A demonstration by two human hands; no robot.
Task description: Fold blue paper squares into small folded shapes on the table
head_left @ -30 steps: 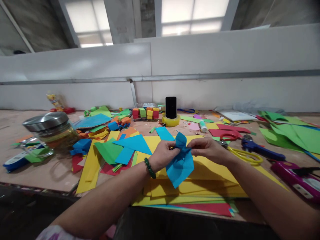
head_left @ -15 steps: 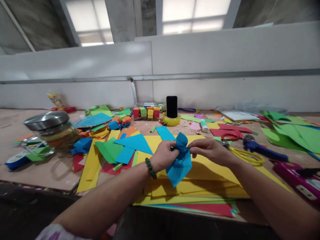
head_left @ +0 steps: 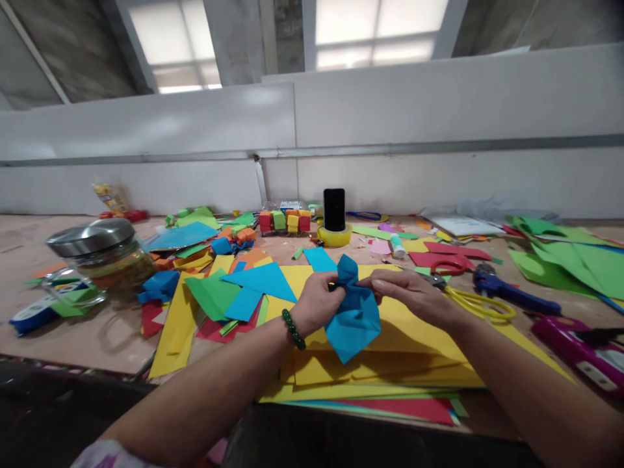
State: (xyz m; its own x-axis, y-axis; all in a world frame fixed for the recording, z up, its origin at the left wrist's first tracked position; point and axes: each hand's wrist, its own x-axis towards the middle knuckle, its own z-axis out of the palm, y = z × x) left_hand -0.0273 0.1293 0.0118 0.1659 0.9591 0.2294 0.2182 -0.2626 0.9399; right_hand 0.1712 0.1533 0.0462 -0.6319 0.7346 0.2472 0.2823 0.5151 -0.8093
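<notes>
A creased sheet of blue paper (head_left: pixel 353 322), partly folded with a pinched upper tip, is held above a stack of yellow paper (head_left: pixel 414 331). My left hand (head_left: pixel 318 302), with a green bead bracelet on its wrist, is closed on the paper's left side, thumb on top. From the right, my right hand (head_left: pixel 412 292) grips the paper's edge near the middle fold between thumb and fingers; part of those fingers is hidden behind the sheet. Loose blue paper pieces (head_left: pixel 263 279) and a green piece (head_left: pixel 214 296) lie left of my left hand.
To the right lie yellow-handled scissors (head_left: pixel 480 305), a blue-handled tool (head_left: pixel 517 292) and a magenta device (head_left: pixel 575 348). A lidded glass jar (head_left: pixel 110 260) stands at left. Behind are a phone (head_left: pixel 334 209) on a yellow tape roll (head_left: pixel 335 236) and small paper cubes (head_left: pixel 285 221).
The blue paper has turned slightly and its lower part now spreads wider to the right. My right hand's fingers have shifted a little left along its edge.
</notes>
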